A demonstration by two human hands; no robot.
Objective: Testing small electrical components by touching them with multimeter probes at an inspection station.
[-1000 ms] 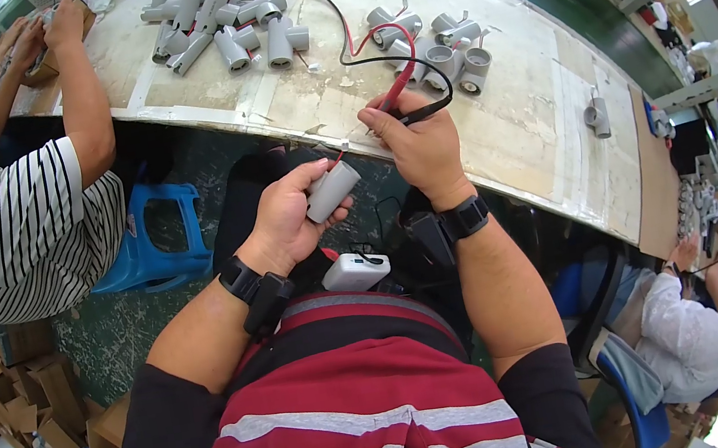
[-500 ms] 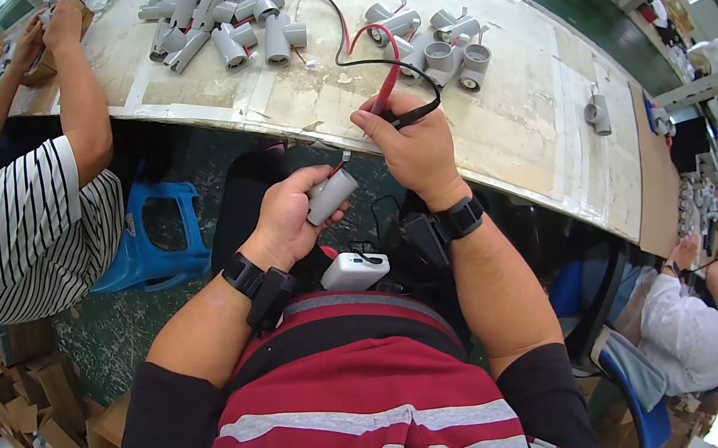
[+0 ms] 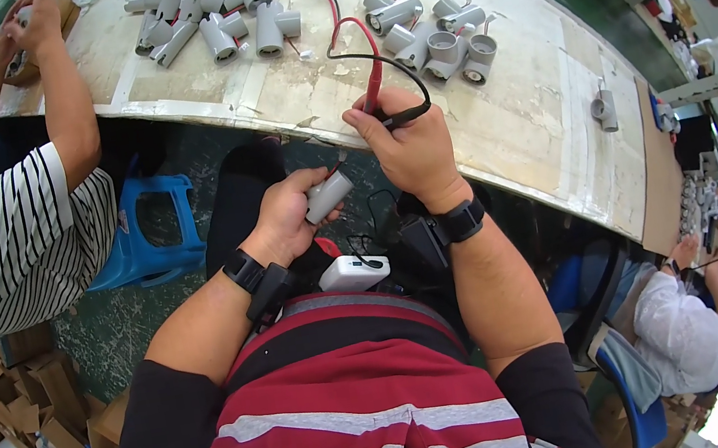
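My left hand (image 3: 284,219) is wrapped round a grey cylindrical housing (image 3: 330,197) with a short red wire at its upper end, held just off the table's near edge. To its right, my right hand (image 3: 417,155) grips a red test probe (image 3: 373,89) and a black test probe (image 3: 407,114) together. Their tips are hidden by my fingers. The red and black leads run from the probes across the table (image 3: 543,131). Beyond my right hand stands a cluster of similar grey housings (image 3: 441,47), some with short wires.
A larger heap of grey housings (image 3: 208,2) lies at the far left, and a single housing (image 3: 606,109) at the right. A person in a striped shirt (image 3: 9,235) works at the left beside a blue stool (image 3: 153,230). A white device (image 3: 354,271) rests by my lap.
The view has shifted slightly, so the left part of the table sits higher. Both my hands keep their grips, with the housing and probes still apart.
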